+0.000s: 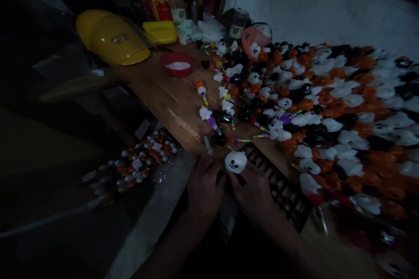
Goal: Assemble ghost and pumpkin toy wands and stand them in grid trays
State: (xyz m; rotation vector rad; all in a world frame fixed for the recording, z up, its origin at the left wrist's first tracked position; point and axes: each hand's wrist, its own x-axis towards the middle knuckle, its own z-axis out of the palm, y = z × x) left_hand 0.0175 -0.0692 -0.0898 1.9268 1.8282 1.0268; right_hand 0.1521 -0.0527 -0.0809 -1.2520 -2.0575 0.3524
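**Dim bench, one ghost head in hand**

Dim room, pale wall behind; a wooden worktop [163, 91] runs from near edge to far left. Both hands meet at its near edge. Left hand [204, 187] and right hand [255, 194] are curled inward, fingers closed around a white ghost figure [235, 162] that sits up between them, face toward the camera. What lies beneath it in the fingers is too dark to make out.

Right side of the worktop: a deep heap of loose toy heads [343, 109], white, orange and black. Nearer the middle, a smaller scatter of pieces on coloured sticks [218, 117], apparently assembled. A black slotted tray [278, 183] lies just beside the right hand. Below the worktop edge at left, a clear bag of packed pieces [140, 161].

Judgement: some are finished and bagged, but the loose heap is far larger; most work remains.

Far end: red bowl [177, 64], yellow helmet-like shell [113, 37], yellow box [160, 32].
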